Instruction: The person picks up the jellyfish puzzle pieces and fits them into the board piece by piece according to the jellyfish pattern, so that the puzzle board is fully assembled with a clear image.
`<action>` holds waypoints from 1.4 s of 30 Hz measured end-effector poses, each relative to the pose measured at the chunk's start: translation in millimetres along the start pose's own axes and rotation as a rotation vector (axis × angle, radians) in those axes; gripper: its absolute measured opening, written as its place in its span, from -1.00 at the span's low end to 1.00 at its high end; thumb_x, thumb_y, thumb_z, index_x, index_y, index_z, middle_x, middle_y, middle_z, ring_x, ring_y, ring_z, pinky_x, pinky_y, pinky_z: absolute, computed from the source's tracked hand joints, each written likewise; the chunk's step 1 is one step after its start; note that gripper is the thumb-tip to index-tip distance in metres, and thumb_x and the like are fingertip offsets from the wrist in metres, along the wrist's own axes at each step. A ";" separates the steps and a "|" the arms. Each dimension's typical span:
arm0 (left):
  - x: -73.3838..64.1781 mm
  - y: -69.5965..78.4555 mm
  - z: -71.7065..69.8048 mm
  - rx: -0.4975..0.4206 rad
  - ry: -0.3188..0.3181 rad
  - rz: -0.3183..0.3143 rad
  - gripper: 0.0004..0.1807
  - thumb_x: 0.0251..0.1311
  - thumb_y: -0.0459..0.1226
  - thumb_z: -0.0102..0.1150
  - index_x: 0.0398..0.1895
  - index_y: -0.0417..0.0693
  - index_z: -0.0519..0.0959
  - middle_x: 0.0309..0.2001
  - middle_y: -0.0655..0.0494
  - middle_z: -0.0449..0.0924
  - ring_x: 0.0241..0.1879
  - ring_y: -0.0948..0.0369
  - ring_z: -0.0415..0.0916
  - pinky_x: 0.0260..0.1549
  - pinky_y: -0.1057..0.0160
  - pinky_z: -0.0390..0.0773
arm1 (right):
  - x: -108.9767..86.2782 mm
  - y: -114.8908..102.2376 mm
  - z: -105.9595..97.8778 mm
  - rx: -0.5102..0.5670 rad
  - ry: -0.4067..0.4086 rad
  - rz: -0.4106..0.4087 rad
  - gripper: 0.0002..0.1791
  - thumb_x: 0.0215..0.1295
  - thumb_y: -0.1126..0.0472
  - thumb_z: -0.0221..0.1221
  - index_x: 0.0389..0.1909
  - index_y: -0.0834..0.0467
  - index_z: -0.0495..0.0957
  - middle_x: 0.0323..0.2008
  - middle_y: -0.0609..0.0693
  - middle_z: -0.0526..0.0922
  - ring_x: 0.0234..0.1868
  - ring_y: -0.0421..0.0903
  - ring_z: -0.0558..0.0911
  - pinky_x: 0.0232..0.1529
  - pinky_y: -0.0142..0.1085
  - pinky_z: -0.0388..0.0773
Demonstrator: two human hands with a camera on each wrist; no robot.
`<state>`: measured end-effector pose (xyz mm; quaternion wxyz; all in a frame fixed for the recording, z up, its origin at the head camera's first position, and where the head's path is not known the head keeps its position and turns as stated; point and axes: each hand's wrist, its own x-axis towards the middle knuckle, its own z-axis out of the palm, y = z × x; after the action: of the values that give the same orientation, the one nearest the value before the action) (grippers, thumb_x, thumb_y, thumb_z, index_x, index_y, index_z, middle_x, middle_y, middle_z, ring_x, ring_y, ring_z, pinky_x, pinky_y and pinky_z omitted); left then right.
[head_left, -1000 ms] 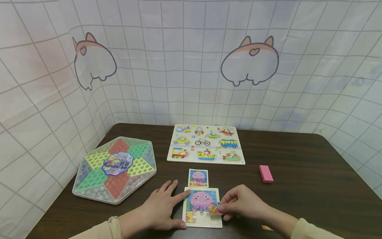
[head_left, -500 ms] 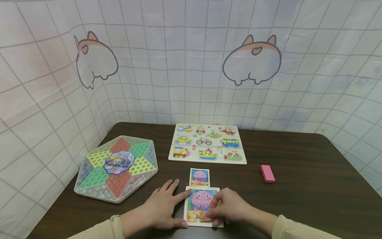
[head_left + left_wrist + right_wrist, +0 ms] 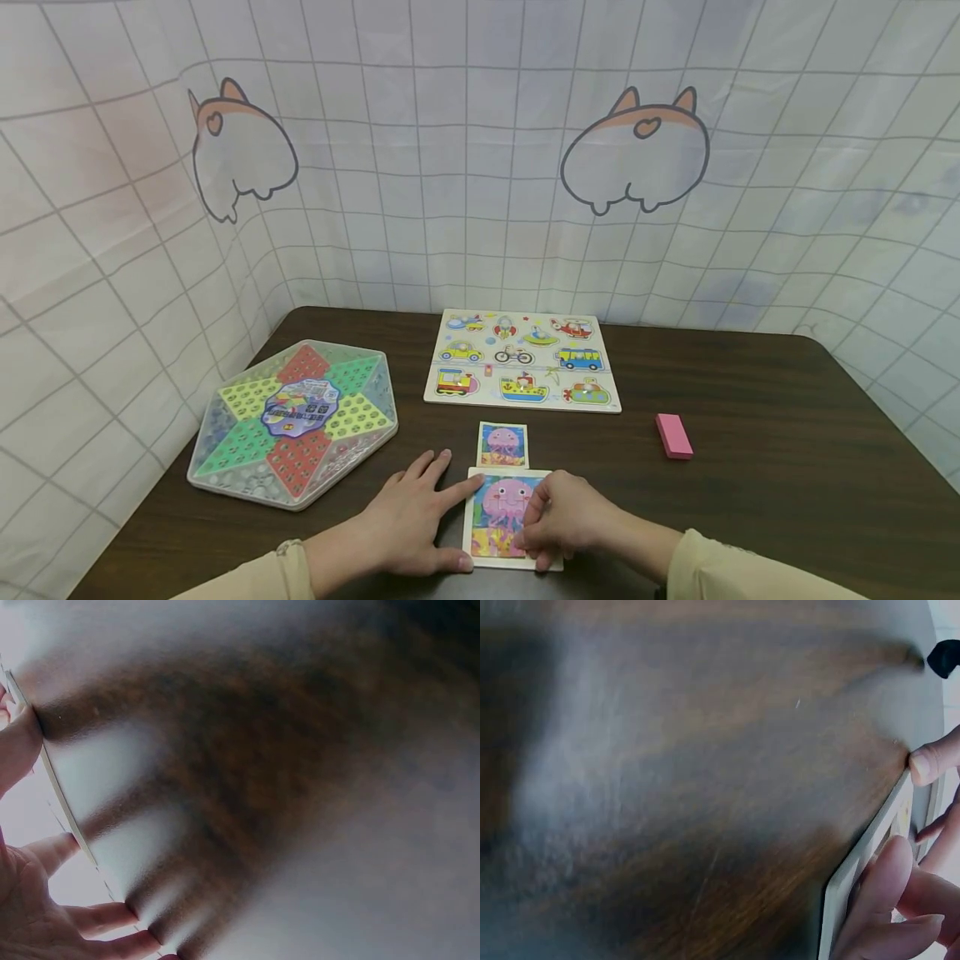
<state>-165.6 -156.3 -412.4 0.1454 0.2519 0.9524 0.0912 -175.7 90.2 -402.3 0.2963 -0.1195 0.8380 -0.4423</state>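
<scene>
In the head view, a jellyfish jigsaw puzzle [image 3: 501, 500] lies flat in its pale wooden frame near the table's front. My left hand [image 3: 408, 521] is spread beside it, index fingertip on the upper left corner and thumb at the lower left corner. In the left wrist view the fingers of this left hand [image 3: 52, 892] are straight and apart. My right hand [image 3: 566, 521] bends over the puzzle's right side, thumb and finger pinching a yellow-and-pink puzzle piece [image 3: 512, 547] down in the bottom row. The hand itself hides the puzzle's lower right corner.
A small jellyfish picture card [image 3: 502, 444] touches the puzzle's far edge. Behind it lies a vehicle peg puzzle board [image 3: 487, 400]. A hexagonal Chinese checkers set [image 3: 300, 446] is at left, and a pink block [image 3: 674, 437] at right. A gridded curtain [image 3: 480, 167] hangs behind the table.
My right hand has carried the puzzle piece leftward from the puzzle's right edge into the bottom row, where it now lies lower and closer to its neighbour. My left hand has stayed put.
</scene>
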 end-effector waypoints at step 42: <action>1.2 -0.5 0.8 0.006 -0.008 -0.004 0.00 0.06 0.40 0.29 0.57 0.42 0.22 0.57 -0.24 0.12 0.53 -0.28 0.11 0.24 -0.38 0.37 | -15.2 29.3 -11.0 -1.092 -0.043 -0.755 -0.48 0.49 -0.03 0.18 0.40 0.00 0.47 0.33 -0.14 0.58 0.34 -0.09 0.54 0.22 -0.17 0.57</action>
<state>-166.6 -156.1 -413.6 0.1486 0.2508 0.9526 0.0871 -168.5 121.6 -415.4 0.0346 -0.5466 0.8363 -0.0251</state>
